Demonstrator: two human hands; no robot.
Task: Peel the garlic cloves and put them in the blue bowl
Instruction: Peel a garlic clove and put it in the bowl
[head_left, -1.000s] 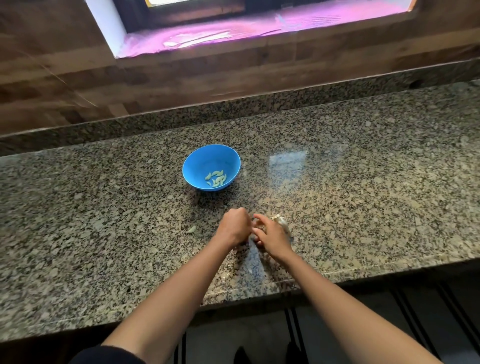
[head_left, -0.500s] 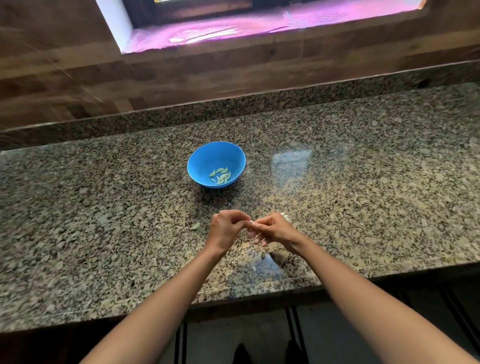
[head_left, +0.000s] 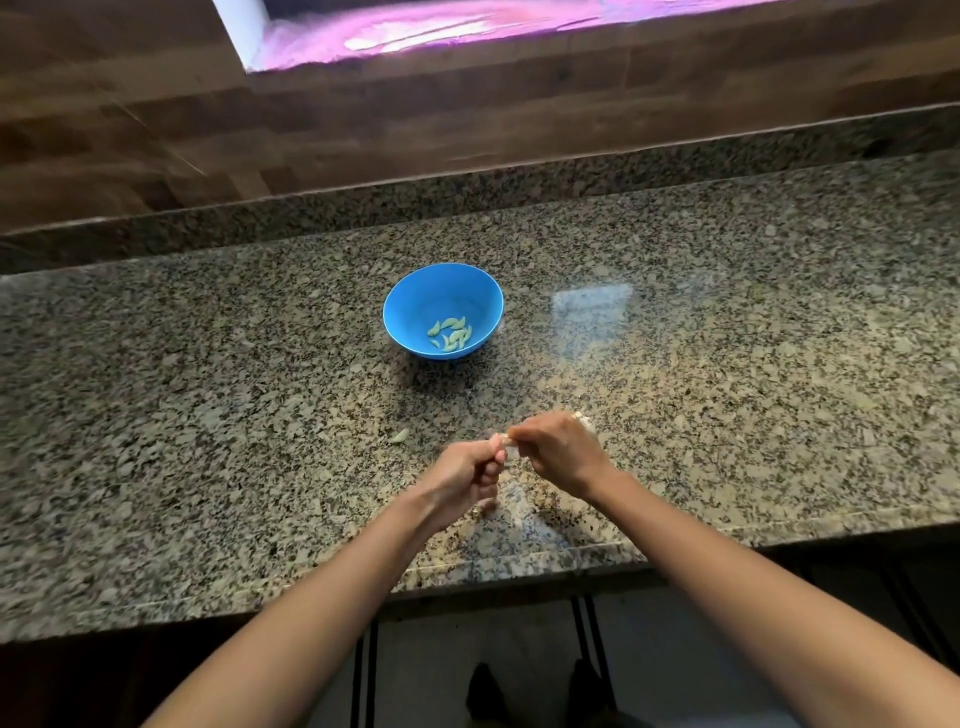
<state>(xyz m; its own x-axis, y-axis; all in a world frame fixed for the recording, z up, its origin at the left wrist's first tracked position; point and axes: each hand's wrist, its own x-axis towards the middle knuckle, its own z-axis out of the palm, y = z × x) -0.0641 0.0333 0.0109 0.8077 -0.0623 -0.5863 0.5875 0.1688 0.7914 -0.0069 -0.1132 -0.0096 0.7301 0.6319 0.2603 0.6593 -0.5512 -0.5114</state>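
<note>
Feet: dark shoes (head_left: 485, 691) on the grey floor, right under me.
Counter: speckled grey-and-tan granite countertop (head_left: 208, 415), with its front edge running below my wrists.
Left hand: my left hand (head_left: 465, 478) is up off the stone, fingers curled in, thumb and fingertips pinching one end of the clove.
Right hand: my right hand (head_left: 561, 454) meets it from the other side, fingers bent, nipping the same piece, and the two hands touch at the fingertips.
Clove: small pale garlic clove (head_left: 508, 442), caught between both pinches above the counter. It's blurry, so I can't tell how much skin is on it.
Behind my knuckles: a pale lump (head_left: 583, 419) peeks out past my right hand, too hidden to name.
Stray bit: one small greenish scrap (head_left: 399, 435) lies on the granite, just left of my hands.
Bowl: round blue plastic bowl (head_left: 410, 291) sits upright farther back, well apart from my hands.
In the bowl: a little heap of peeled greenish-white cloves (head_left: 451, 332) at the bottom.
Back: a granite ledge (head_left: 363, 208), then a brown wood-plank wall (head_left: 467, 119), then a window sill glowing pink (head_left: 415, 36).
</note>
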